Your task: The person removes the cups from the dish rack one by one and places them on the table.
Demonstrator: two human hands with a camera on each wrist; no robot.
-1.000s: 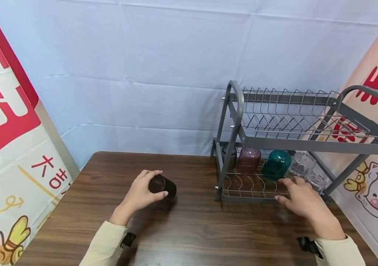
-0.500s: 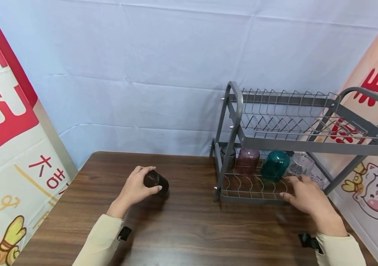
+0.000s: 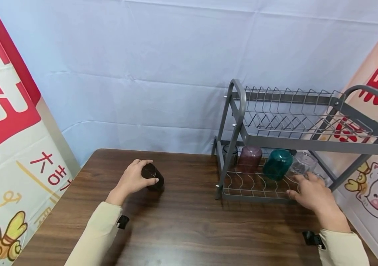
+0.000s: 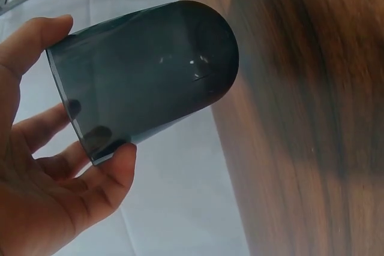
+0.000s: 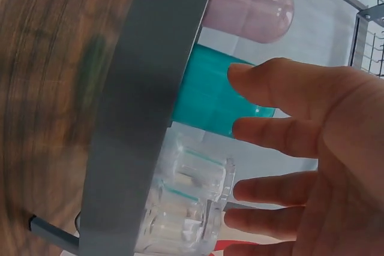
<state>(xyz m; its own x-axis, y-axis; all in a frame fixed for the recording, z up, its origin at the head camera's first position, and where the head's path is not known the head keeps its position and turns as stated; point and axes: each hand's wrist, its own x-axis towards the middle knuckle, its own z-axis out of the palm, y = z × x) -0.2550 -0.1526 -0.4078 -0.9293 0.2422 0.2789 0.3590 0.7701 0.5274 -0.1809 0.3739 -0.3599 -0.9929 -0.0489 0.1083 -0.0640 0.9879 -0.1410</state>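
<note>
My left hand [image 3: 132, 181] holds a dark, see-through cup [image 3: 156, 180] near its rim, thumb and fingers spread around it. In the left wrist view the cup's rounded base points toward the tabletop; whether it touches the wood I cannot tell. On the right, my right hand [image 3: 316, 195] is at the front edge of the rack's lower tier, fingers extended, with nothing gripped. Closest to it are an upside-down teal cup [image 5: 207, 91] and clear glasses [image 5: 195, 175]. A pink cup [image 3: 250, 159] and a dark glass [image 3: 230, 156] stand farther left on that tier.
A grey two-tier dish rack [image 3: 308, 143] stands at the right of the brown wooden table [image 3: 189, 225]. Its upper wire tier overhangs the cups. A pale cloth [image 3: 162, 74] hangs behind, with printed banners [image 3: 375, 199] on both sides.
My left hand has moved left and slightly away from me with the dark cup. My right hand has shifted a little to the right, away from the teal cup.
</note>
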